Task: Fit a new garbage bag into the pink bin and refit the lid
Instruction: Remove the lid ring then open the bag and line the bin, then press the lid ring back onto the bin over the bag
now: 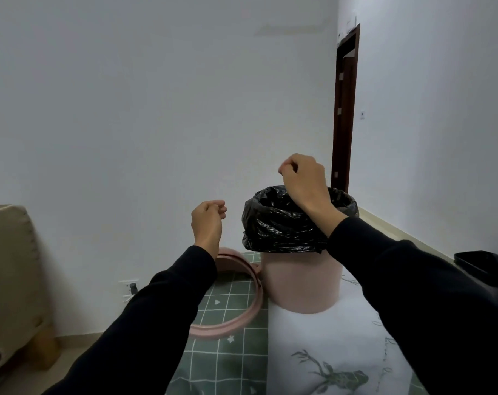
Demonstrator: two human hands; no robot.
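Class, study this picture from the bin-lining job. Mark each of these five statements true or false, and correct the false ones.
1. The black plastic garbage bag is folded over the rim of the round pink plastic bin. True.
2. The pink ring-shaped lid is fitted on the bin. False: it lies on the green checked tablecloth, to the left of the bin.
3. The left hand grips the lid. False: it is raised above the lid with curled fingers and holds nothing.
4. The right hand holds nothing. True.
5. The bin stands upright. True.
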